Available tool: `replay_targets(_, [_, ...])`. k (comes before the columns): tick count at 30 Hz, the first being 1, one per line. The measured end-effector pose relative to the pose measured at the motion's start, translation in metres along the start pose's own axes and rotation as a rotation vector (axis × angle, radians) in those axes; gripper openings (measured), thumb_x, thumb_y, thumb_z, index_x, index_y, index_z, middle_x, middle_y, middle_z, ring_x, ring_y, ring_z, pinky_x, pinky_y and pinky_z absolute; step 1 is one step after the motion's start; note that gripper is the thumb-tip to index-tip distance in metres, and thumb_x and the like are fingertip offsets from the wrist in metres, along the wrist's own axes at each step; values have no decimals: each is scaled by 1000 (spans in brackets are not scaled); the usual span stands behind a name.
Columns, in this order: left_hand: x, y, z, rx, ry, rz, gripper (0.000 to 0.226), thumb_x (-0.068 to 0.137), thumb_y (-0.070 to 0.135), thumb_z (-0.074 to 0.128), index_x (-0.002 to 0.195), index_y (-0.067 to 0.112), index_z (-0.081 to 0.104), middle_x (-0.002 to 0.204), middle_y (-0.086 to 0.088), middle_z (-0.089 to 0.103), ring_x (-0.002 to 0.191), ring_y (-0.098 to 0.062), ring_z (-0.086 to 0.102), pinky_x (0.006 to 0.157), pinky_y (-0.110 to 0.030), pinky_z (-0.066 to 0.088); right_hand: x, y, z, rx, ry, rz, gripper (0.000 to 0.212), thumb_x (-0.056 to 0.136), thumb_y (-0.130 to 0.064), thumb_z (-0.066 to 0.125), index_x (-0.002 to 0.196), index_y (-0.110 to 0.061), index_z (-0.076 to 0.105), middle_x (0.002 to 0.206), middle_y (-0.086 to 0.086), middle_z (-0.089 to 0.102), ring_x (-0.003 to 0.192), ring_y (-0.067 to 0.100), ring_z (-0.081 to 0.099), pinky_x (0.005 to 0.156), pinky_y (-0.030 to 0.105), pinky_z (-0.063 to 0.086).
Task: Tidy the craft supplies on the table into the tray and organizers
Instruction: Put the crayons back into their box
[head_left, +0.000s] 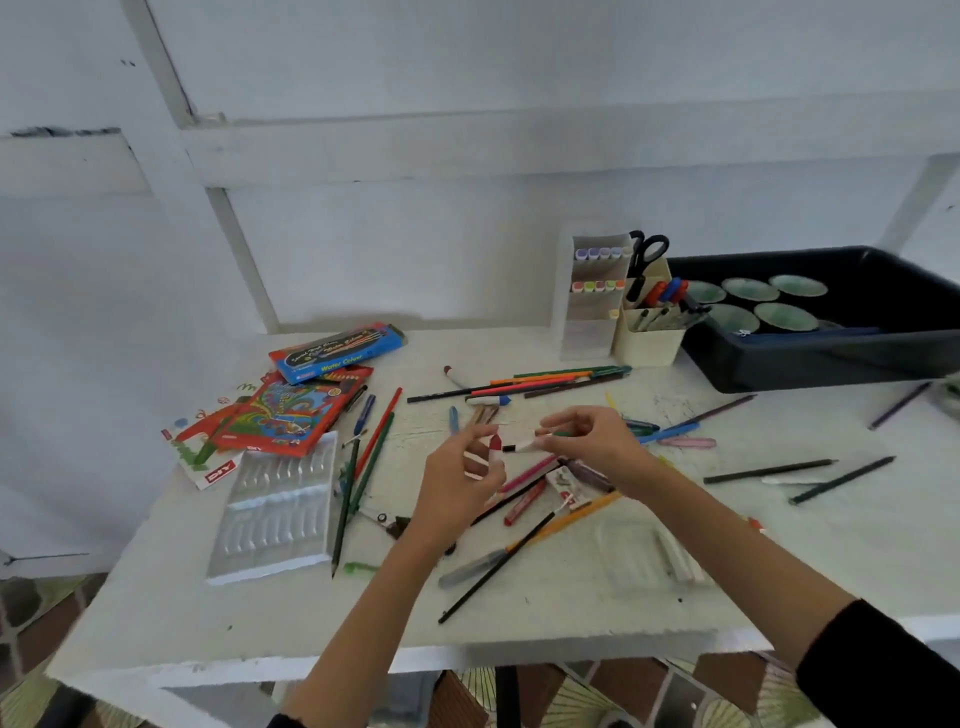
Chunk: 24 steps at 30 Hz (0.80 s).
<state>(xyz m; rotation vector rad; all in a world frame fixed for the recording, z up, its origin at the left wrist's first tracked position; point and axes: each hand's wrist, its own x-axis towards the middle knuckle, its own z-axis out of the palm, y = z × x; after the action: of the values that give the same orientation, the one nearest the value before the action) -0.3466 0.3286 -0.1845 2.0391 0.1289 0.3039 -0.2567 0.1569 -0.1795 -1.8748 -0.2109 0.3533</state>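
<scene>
Both hands are raised a little over the middle of the desk (571, 618). The left hand (462, 483) has its fingers curled and pinches a dark red cap (494, 446) at the tips. The right hand (592, 441) pinches a white marker (524, 446) between thumb and fingers, and the marker's dark tip points at the cap, just beside it (I cannot tell if they touch).

Under and around the hands many pencils (519, 384) and pens lie loose on the desk. At the far right stands the dark tray (831, 364) with green bowls (750, 289) inside. Touching its left side is a cream cup (649, 338) holding pens and scissors (647, 252), and next to it a white rack (592, 322) with markers. At the left lie a blue box (337, 351) and a red box (291, 415).
</scene>
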Motion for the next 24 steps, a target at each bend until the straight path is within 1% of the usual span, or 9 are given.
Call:
replay_targets(3, [-7,20,28,-112,-84,-27,23,87,14,63,109,19,61,87,2,61,63,-4,62,58,-16,51,-22,7,-30,161,13,14,17,76,-3,73,92,-9,72,91,2,74,89,12,69,72,16,53])
replay_targets(5, [-11,31,49,-154,-128,-49,21,86,15,65,106,19,61,88,0,61,68,-11,65,61,-19,54,-35,13,-48,192,27,49,22,80,-5,69,101,-10,71,97,7,72,91,14,66,68,14,51])
replay_targets(8, [-18,40,77,-123,-170,-70,19,84,15,68,102,19,63,79,1,60,64,-6,61,56,-13,49,-51,28,-70,96,28,37,30,84,-12,68,113,-19,67,100,11,69,90,16,63,71,17,51])
replay_targets(11, [-27,44,95,-113,-187,-95,19,82,16,69,100,15,65,76,0,62,63,-3,60,57,-11,49,-65,36,-84,54,72,62,39,76,-8,75,110,-15,59,90,9,69,83,14,67,70,19,53])
replay_targets(14, [-34,43,106,-129,-249,-180,25,81,18,71,104,15,64,79,-6,65,71,-15,66,74,-31,57,-73,43,-91,6,102,47,34,72,-9,78,99,-7,59,95,1,67,77,14,67,64,20,53])
replay_targets(15, [-37,42,109,-123,-269,-196,26,80,19,72,105,16,64,79,-6,65,72,-16,67,76,-35,57,-75,45,-93,-35,101,35,31,72,-12,79,97,-7,61,91,2,69,74,14,67,64,21,54])
replay_targets(18, [-43,40,115,-91,-294,-194,26,79,20,74,103,19,63,78,-2,62,74,-17,64,72,-29,55,-81,50,-95,-97,90,3,28,72,-17,80,95,-11,65,73,6,72,66,13,67,64,23,55])
replay_targets(22, [-42,39,122,-3,-279,-143,31,78,22,76,106,16,63,72,5,57,61,-3,52,57,-9,44,-89,57,-85,-202,78,-87,28,68,-18,83,89,-13,65,68,5,71,60,6,64,57,14,47])
replay_targets(24, [-41,38,125,46,-278,-126,36,78,22,76,110,13,63,71,7,54,59,-1,48,53,-6,40,-90,61,-81,-265,73,-135,29,67,-20,84,88,-14,65,68,5,69,59,7,62,57,16,49])
